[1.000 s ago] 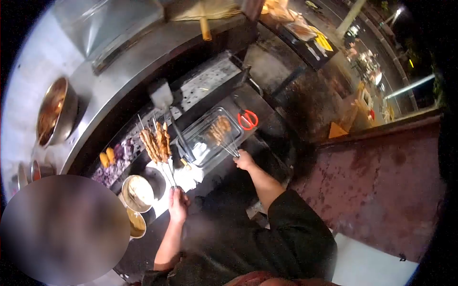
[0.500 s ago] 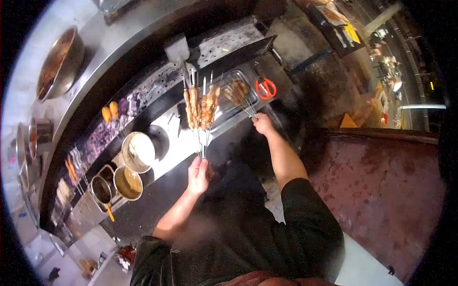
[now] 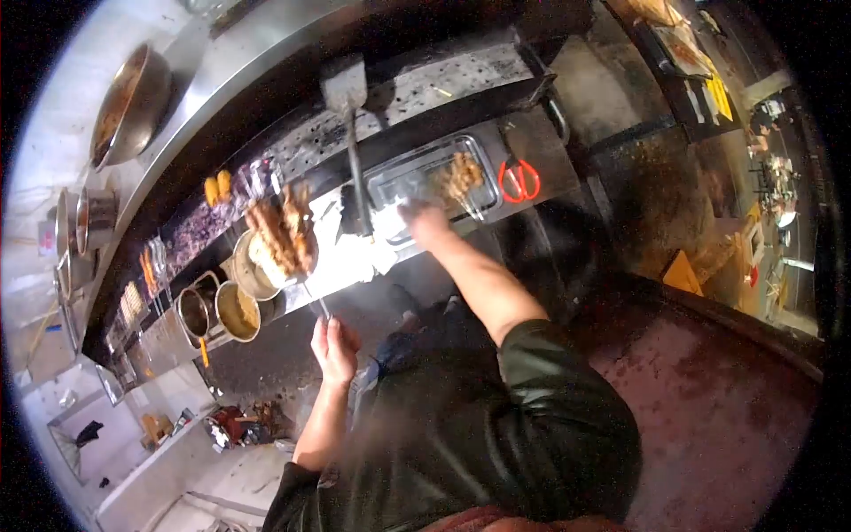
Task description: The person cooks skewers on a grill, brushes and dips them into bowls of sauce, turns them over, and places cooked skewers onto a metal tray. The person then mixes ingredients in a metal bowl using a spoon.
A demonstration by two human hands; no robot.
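Observation:
My left hand (image 3: pixel 335 348) is closed around the metal ends of a bunch of meat skewers (image 3: pixel 282 232). The browned meat is raised over a round pot (image 3: pixel 253 269) and hides much of it. Over the near edge of the shallow metal tray (image 3: pixel 401 183) is my right hand (image 3: pixel 424 223), smeared by motion, so its fingers cannot be made out. Just to its right, more meat skewers (image 3: pixel 463 180) lie in the tray, their bare ends pointing toward me.
Red-handled scissors (image 3: pixel 519 182) lie right of the tray. A wide metal spatula (image 3: pixel 346 89) leans across the grill's edge (image 3: pixel 417 111). Glowing coals (image 3: pixel 199 230) and two yellow pieces (image 3: pixel 217 187) are at left. Two more pots (image 3: pixel 238 312) stand near the counter's left end.
My left hand has moved left and down, swinging its skewers over the pot. My right hand has let go of the skewers in the tray and moved left. The view has shifted.

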